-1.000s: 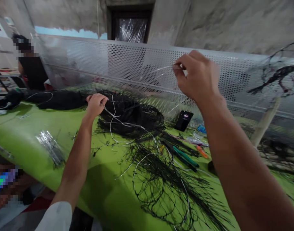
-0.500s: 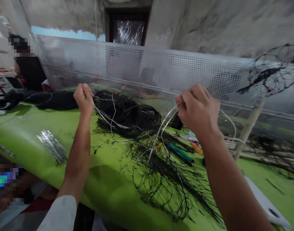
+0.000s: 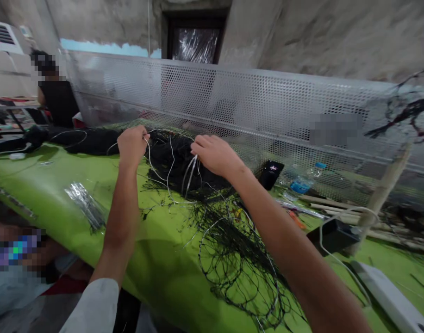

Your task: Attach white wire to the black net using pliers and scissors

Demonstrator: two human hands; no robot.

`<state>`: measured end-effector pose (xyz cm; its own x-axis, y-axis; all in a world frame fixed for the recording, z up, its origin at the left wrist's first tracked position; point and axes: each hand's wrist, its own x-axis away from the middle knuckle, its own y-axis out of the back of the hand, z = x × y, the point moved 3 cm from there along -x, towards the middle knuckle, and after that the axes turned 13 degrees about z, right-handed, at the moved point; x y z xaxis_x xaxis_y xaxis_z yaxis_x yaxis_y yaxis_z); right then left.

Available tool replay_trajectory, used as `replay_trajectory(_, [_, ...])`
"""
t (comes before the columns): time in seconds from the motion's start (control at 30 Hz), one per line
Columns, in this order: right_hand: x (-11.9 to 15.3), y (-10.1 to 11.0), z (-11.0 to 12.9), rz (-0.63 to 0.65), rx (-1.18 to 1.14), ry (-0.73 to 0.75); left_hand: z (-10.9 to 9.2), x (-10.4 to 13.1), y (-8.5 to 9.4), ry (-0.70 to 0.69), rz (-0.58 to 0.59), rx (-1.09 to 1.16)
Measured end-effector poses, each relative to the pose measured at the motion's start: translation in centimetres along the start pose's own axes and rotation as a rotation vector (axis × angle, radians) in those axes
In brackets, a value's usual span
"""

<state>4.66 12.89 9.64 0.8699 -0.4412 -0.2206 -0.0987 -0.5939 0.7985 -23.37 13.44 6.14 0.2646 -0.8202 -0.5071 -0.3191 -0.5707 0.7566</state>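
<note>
My left hand [image 3: 133,143] is closed on thin white wire [image 3: 168,171] over the far side of the green table [image 3: 163,282]. To its right, my right hand [image 3: 214,155] pinches looped white wire, whose strands hang below the fingers. Black netting [image 3: 177,157] lies bunched behind and beneath both hands. Nearer the front, a spread of black wire mesh and loops [image 3: 240,273] rests on the cloth, partly under my right forearm.
A bundle of silvery pieces [image 3: 84,203] lies at left. On the right are a black phone [image 3: 271,173], a bottle [image 3: 302,182], a black box [image 3: 333,236], a wooden post [image 3: 385,194] and a white power strip [image 3: 389,296]. A person [image 3: 59,99] is at far left.
My right hand has moved left with the wire, much closer to my left hand. The view has shifted, and the bottle and black box now show at right.
</note>
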Motion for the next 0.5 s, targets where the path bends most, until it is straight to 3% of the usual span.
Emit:
replay_trajectory(0.07, [-3.4,-2.2,1.2,0.011,0.0,0.059,0.8,-0.4,0.1,0.019,0.055,-0.005])
replay_trajectory(0.17, [-8.0,-4.9,2.1,-0.03,-0.1,-0.041,2.3,-1.0,0.8,-0.008,0.153,0.026])
replay_trajectory(0.27, [-11.6,-7.0,1.7,0.038,-0.26,-0.101,3.9,-1.0,1.8,-0.041,0.246,0.079])
replay_trajectory(0.37, [-13.1,-8.7,-0.1,0.055,-0.338,-0.113,5.6,-0.8,2.4,-0.011,0.317,0.1])
replay_trajectory(0.5, [-11.9,-11.3,-4.1,-0.001,-0.437,-0.209,7.0,-0.4,3.1,0.078,0.303,0.095])
